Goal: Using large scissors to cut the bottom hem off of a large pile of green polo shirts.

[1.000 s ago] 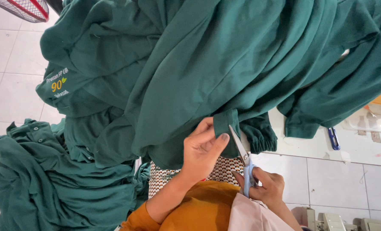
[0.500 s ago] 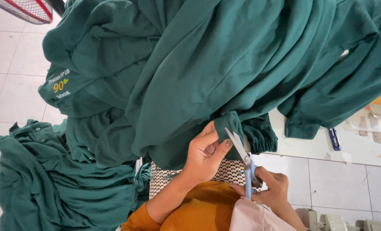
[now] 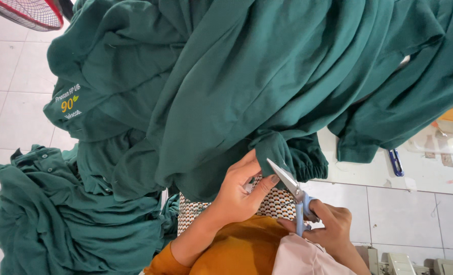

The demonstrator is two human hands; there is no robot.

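Observation:
A big pile of dark green garments (image 3: pixel 246 81) fills most of the head view. My left hand (image 3: pixel 239 191) pinches the edge of a gathered green sleeve cuff (image 3: pixel 287 155) at the pile's lower side. My right hand (image 3: pixel 328 229) grips small scissors (image 3: pixel 292 191) with light blue handles; the open blades point up-left at the cuff, right beside my left thumb. An orange sleeve covers my left forearm.
Another heap of green shirts (image 3: pixel 58 219) lies on the white tiled floor at the lower left. A red fan guard (image 3: pixel 28 12) shows at the top left. A blue clip-like object (image 3: pixel 395 162) rests on a white surface at the right. Patterned fabric (image 3: pixel 272 203) lies under my hands.
The scissors have tilted from near upright to slanting up-left, their tips closer to the cuff. My left hand has shifted slightly right and down along the cuff edge.

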